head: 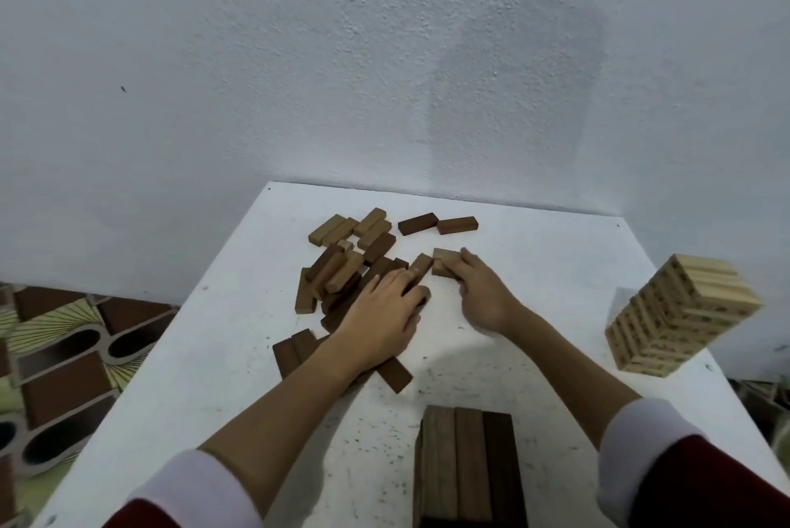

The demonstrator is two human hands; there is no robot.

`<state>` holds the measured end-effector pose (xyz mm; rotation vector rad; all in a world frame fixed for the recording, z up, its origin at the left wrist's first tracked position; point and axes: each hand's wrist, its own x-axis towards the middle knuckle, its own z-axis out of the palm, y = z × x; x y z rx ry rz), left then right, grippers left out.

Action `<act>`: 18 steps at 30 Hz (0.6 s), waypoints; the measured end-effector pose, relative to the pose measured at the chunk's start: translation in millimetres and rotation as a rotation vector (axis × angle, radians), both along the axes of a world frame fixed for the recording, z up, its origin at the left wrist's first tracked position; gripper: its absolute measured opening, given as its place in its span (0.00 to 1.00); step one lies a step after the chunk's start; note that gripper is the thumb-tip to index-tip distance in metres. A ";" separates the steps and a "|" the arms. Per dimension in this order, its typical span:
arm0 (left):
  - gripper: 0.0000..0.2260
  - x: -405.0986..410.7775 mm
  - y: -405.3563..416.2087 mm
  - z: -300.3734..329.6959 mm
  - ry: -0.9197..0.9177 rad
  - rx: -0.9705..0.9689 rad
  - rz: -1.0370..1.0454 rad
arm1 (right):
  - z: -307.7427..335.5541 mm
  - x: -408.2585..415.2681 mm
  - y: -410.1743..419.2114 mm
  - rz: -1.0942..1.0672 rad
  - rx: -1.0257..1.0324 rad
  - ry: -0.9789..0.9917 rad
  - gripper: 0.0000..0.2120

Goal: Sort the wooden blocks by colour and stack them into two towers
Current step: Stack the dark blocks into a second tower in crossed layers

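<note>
Pale wood is what my right hand (479, 292) has hold of: a light block (446, 257) with another light one seemingly under it, pinched at their right ends between my fingers and thumb. Their long axis runs left to right, straight out from my fingertips toward the pile. My left hand (384, 309) lies just beside, fingers fairly straight and pressed flat on the near edge of the pile of mixed blocks (342, 271), gripping nothing that I can see; one tan block (421, 267) sticks up past its fingertips, between the two hands.

The light tower (679, 318) stands well off to the right of my right hand, near the counter's edge, so that hand is plainly the nearer one to carry these across. I judge the move as a lift and a swing rightward, turning the blocks to suit the top layer. The tower looks to lean in this wide view, so I would set them down gently.

The dark tower (468, 463) rises close to me, between my forearms. Loose dark blocks lie beyond the pile, two of them end to end (436, 224), and more under and beside my left wrist (295, 350). The white counter (213, 378) carries it all.
</note>
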<state>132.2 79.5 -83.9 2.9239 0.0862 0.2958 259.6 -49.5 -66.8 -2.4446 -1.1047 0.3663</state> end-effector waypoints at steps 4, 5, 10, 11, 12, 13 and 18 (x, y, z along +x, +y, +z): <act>0.16 -18.1 -0.9 1.7 -0.016 -0.074 0.028 | 16.4 -26.0 -3.1 0.148 0.059 0.048 0.33; 0.16 -20.2 -1.1 3.4 -0.041 -0.103 0.030 | 23.0 -29.8 -4.9 0.153 0.037 0.068 0.31; 0.13 -55.4 8.3 23.8 -0.273 -0.251 0.116 | 64.9 -55.0 -15.1 0.103 -0.048 0.068 0.21; 0.12 -60.9 12.9 25.0 -0.298 -0.293 0.153 | 74.1 -58.2 -16.3 0.104 -0.056 0.058 0.20; 0.11 -70.7 17.8 25.1 -0.306 -0.337 0.196 | 84.2 -65.3 -17.3 0.116 -0.068 0.049 0.19; 0.11 -82.8 21.8 24.0 -0.305 -0.372 0.241 | 94.0 -74.0 -18.1 0.134 -0.078 0.046 0.18; 0.09 -129.5 30.6 6.3 -0.300 -0.527 0.384 | 133.9 -119.0 -8.7 0.216 -0.094 0.065 0.15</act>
